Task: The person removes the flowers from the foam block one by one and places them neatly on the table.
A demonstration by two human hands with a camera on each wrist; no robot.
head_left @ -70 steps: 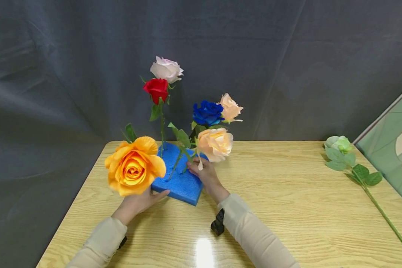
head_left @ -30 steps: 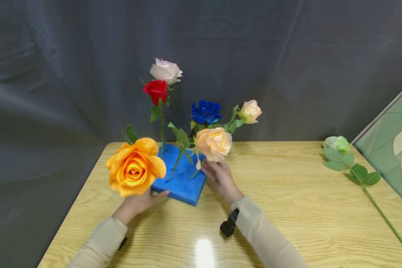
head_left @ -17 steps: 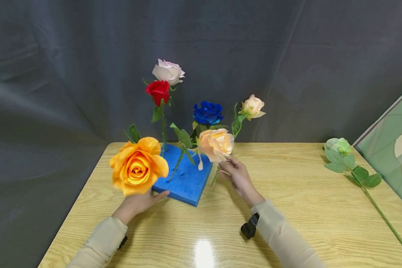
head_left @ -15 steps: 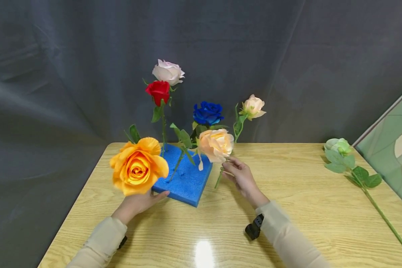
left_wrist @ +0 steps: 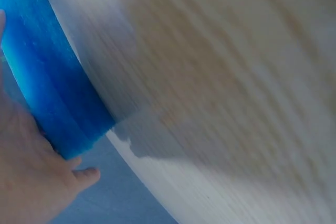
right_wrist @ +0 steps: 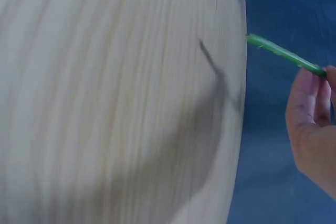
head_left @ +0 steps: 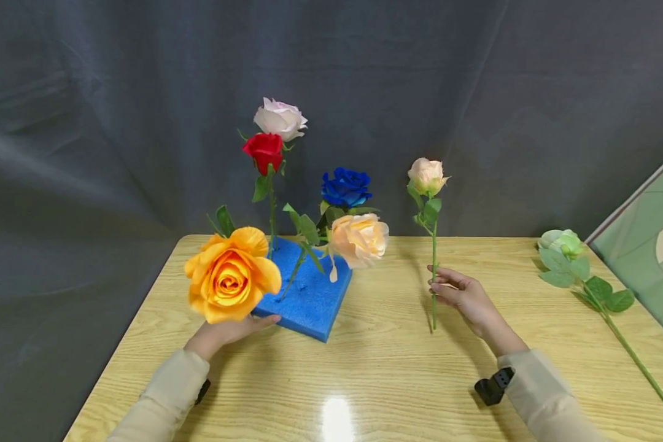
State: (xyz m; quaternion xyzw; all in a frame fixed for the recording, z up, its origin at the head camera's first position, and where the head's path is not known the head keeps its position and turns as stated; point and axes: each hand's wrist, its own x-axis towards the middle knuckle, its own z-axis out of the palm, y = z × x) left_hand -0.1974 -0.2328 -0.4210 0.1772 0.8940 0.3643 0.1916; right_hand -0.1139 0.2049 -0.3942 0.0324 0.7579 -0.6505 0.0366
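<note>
- Right grip [head_left: 466, 298]: pinching. Thumb and fingertips are on the green stem [head_left: 434, 248] of the peach rosebud [head_left: 427, 177], below its leaves.
- Peach rosebud: held nearly upright between the blue foam block and the green flower, apart from both. The lower stem end points down and appears clear of the surface [head_left: 387, 374].
- Left grip [head_left: 228, 332]: at the block's near left corner, thumb along the front edge. The orange rose [head_left: 232, 279] hides the fingers in the head view; whether they curl round the block cannot be told.
- Blue foam block [head_left: 312, 304]: flat on the surface. The red rose [head_left: 264, 152] stands toward the rear; a tilted stem, apparently the full peach rose's [head_left: 359, 238], enters nearer the front.
- Green flower [head_left: 565, 244]: lying at far right, untouched.
- Step in hand, as judged: handling one rosebud clear of the steadied block.
- Next move, as judged: calls for a firm pinch and a bloom kept clear of its neighbours.
</note>
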